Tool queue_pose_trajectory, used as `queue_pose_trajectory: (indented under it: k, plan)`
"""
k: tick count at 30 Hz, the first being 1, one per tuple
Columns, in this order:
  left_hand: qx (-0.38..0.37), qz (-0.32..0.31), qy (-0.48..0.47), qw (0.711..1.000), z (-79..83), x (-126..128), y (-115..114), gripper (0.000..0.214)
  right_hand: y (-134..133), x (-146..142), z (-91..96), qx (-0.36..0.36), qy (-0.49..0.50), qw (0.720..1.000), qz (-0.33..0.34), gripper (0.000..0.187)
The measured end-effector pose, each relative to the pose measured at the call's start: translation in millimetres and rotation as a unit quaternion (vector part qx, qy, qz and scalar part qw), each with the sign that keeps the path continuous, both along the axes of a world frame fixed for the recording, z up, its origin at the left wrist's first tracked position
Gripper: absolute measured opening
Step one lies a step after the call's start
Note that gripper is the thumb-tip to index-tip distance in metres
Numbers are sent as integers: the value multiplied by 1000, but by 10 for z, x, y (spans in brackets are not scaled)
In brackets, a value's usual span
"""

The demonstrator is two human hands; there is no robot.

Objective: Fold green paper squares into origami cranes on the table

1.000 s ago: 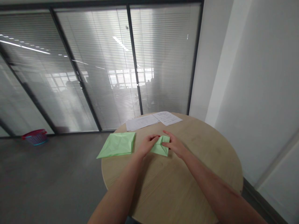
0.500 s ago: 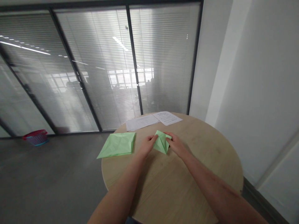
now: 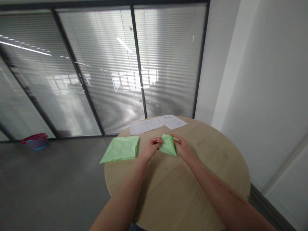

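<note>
Folded green paper [image 3: 167, 147]: over the middle of the round wooden table [image 3: 183, 192], between my two hands, creased to a pointed corner at lower right. Cannot tell whether its underside rests on the wood.

My left hand [image 3: 151, 148] comes in from lower left, fingers curled, thumb and fingertips narrowed on the paper's left edge. My right hand [image 3: 182, 148] grips the opposite side — thumb on the near face, index finger stretched along the top, remaining fingers hidden. Both forearms reach forward across the near part of the table, converging at the paper.

Left of my left hand, well within reach: larger green paper [image 3: 121, 149], creased, one corner jutting past the table edge. Beyond my hands, near the far edge: white sheets [image 3: 145, 126] and a printed page [image 3: 172, 122], adjoining. None of these lies between my hands — path unobstructed. Farther off, on the floor at left: red-rimmed basket [image 3: 37, 141], beside the glass partition [image 3: 101, 70].
</note>
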State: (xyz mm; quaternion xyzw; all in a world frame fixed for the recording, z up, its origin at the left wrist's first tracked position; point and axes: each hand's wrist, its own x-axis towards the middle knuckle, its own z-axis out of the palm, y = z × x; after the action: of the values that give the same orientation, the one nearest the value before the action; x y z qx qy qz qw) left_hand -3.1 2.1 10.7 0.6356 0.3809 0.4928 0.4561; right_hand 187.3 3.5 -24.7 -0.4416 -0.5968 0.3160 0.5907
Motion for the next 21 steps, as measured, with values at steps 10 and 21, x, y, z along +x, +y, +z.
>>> queue_pose_trajectory:
  k: [10, 21]
  plan:
    - [-64, -59, 22, 996, 62, -21, -86, 51, -86, -10, 73, -82, 45, 995, 34, 43]
    - [-64, -116, 12, 991, 73, -102, -92, 74, -151, -13, 135, -128, 86, 984, 84, 60]
